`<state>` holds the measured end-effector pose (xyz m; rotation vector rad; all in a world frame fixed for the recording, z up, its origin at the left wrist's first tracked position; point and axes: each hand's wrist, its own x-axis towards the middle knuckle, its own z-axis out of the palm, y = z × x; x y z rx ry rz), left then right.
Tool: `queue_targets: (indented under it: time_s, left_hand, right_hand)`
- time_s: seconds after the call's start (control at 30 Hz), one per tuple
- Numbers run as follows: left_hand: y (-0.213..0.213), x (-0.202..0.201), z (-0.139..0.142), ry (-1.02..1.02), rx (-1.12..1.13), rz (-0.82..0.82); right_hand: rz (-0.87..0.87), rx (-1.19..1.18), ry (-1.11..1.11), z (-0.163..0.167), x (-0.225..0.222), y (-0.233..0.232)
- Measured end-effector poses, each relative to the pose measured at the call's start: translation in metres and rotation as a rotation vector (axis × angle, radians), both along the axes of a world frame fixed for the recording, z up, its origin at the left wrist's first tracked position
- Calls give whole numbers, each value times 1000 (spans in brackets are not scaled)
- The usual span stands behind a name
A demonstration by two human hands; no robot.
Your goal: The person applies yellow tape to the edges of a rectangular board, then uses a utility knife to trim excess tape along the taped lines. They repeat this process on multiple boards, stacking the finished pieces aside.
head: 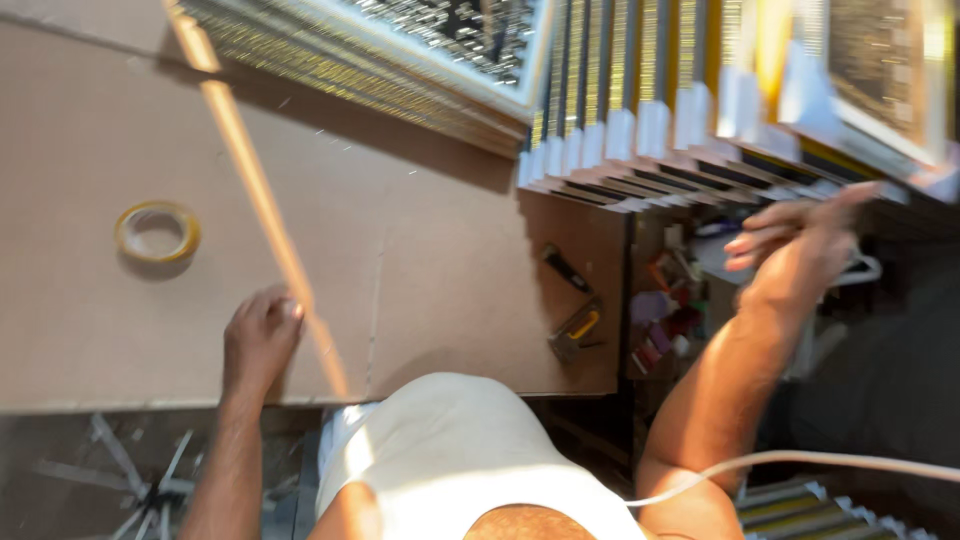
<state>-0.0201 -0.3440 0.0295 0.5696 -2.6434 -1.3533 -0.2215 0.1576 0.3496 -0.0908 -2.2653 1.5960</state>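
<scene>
My left hand rests on a large brown cardboard sheet, fingers curled, touching the lower end of a thin wooden strip that runs diagonally up the sheet. My right hand is raised at the right with fingers spread, reaching toward a row of gold and white picture frames standing on edge. It holds nothing that I can see. The picture is blurred by motion.
A roll of yellowish tape lies on the cardboard at the left. A staple gun or similar tool lies near the sheet's right edge. More frames are stacked at the top. A white cable crosses the lower right.
</scene>
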Motion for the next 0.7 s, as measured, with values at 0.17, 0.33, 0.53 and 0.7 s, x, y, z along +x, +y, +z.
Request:
queue_targets:
  time_s: [0.17,0.33,0.53,0.7]
  left_hand:
    - [-58,-35,15,102,-91,143]
    - [-110,-65,15,-9,-461,164]
    - [-148,-66,12,-64,-386,227]
    - [-153,-85,8,-62,-479,183]
  right_hand:
    - [401,138,-335,-141,-27,-126]
    - [403,455,17,-243,-122,-191]
    - [85,-61,-378,-262,-195,-216]
    - [-176,-250,-651,-252,-178,-210]
